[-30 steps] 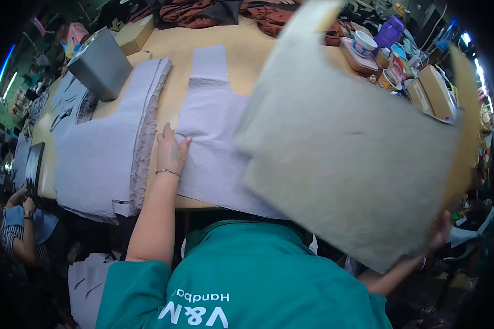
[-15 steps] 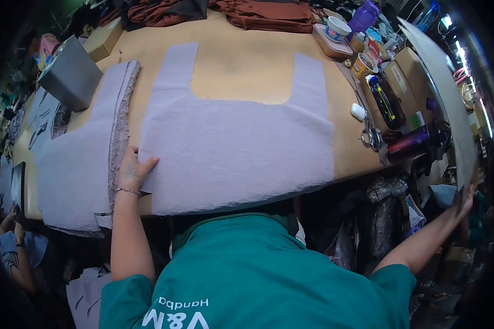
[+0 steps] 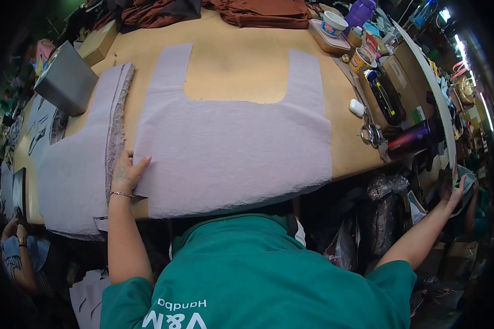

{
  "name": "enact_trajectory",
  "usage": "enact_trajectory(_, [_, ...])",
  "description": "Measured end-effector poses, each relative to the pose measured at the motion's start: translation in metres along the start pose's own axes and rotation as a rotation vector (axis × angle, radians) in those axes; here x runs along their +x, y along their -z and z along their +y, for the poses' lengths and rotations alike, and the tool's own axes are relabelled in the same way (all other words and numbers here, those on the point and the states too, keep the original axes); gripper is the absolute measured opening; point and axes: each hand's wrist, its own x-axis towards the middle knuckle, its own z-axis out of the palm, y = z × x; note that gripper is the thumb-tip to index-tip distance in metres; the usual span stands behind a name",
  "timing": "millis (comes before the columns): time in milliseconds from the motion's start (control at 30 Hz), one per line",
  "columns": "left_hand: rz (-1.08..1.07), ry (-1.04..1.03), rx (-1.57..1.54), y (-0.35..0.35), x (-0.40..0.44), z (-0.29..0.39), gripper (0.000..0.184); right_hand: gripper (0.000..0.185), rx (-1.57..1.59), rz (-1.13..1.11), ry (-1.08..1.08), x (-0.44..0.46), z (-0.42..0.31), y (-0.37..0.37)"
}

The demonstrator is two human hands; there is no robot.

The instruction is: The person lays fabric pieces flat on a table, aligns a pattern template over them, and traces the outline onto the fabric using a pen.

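Note:
A pale lilac fabric piece [image 3: 236, 142], cut with two upright straps and a U-shaped opening, lies flat on the table. My left hand [image 3: 128, 174] rests at its left edge, thumb apart from the fingers, with the thumb on the piece. Left of that hand is a thick stack of similar lilac pieces [image 3: 74, 159], layered edges facing right. At the far right, my right hand [image 3: 454, 192] is at the bottom end of a large pale board [image 3: 442, 109] and appears to grip it. A small green thing shows at those fingers, too small to name.
A grey metal block [image 3: 68, 79] stands on the stack's left side. Scissors [image 3: 370, 133], a white case [image 3: 357, 107], a purple bottle [image 3: 411, 138] and an open box [image 3: 384, 101] line the table's right. Brown fabric [image 3: 266, 13] lies at the back. Another person's hands [image 3: 16, 225] show at left.
The pale board has swung left and now appears nearly edge-on, and my right hand has moved left and slightly up with it. My left hand stays at the fabric edge; the view has shifted slightly.

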Motion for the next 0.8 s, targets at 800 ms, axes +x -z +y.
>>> enact_trajectory(800, [1.205, -0.505, -1.028, 0.273, -0.156, -0.128, 0.034, 0.042, -0.959, -0.291, 0.662, -0.037, 0.297, -0.449])
